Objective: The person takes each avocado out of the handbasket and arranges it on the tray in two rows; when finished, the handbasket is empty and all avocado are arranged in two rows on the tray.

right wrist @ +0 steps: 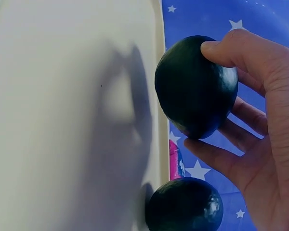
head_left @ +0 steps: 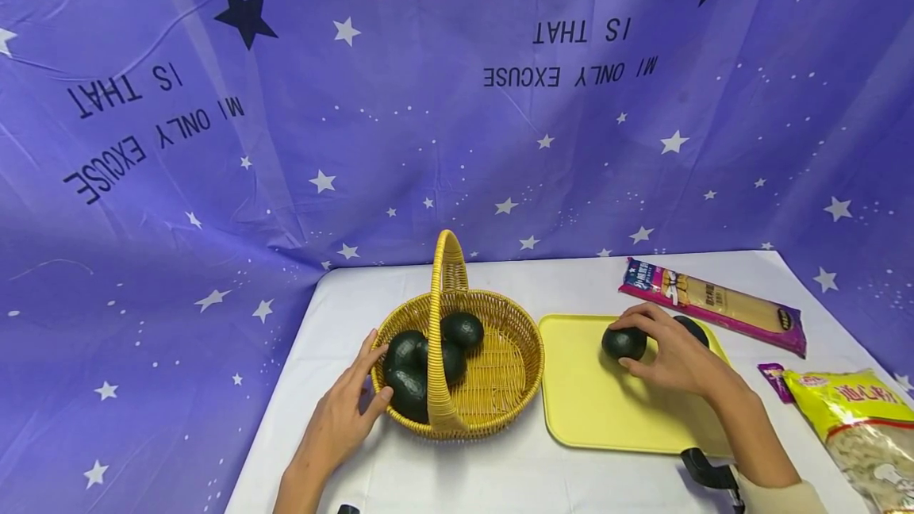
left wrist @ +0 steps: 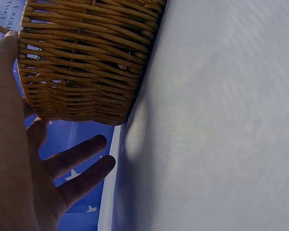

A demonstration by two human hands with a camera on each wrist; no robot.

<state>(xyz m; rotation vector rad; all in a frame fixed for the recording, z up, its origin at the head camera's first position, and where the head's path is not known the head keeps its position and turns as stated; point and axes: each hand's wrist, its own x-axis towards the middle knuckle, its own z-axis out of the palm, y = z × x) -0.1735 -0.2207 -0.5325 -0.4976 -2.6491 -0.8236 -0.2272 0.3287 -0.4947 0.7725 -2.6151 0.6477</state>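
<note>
My right hand (head_left: pixel 660 347) grips a dark green avocado (right wrist: pixel 195 86) between thumb and fingers, over the yellow tray (head_left: pixel 578 419). The avocado's shadow falls on the tray in the right wrist view. A second avocado (right wrist: pixel 185 207) sits on the tray, partly hidden behind the hand in the head view. My left hand (head_left: pixel 343 411) touches the left rim of the wicker basket (head_left: pixel 493 419) with its thumb and fingertips, while other fingers (left wrist: pixel 82 185) spread out straight beside it. Several avocados (head_left: pixel 410 391) lie in the basket's left half, partly behind its arched handle.
A purple pack of noodles (head_left: pixel 721 300) lies behind the tray. To its right are a small purple packet (head_left: pixel 774 381) and a yellow-topped bag (head_left: pixel 857 427). The white table (head_left: pixel 500 482) ends against a purple star-printed cloth (head_left: pixel 428 141). The basket's handle stands upright.
</note>
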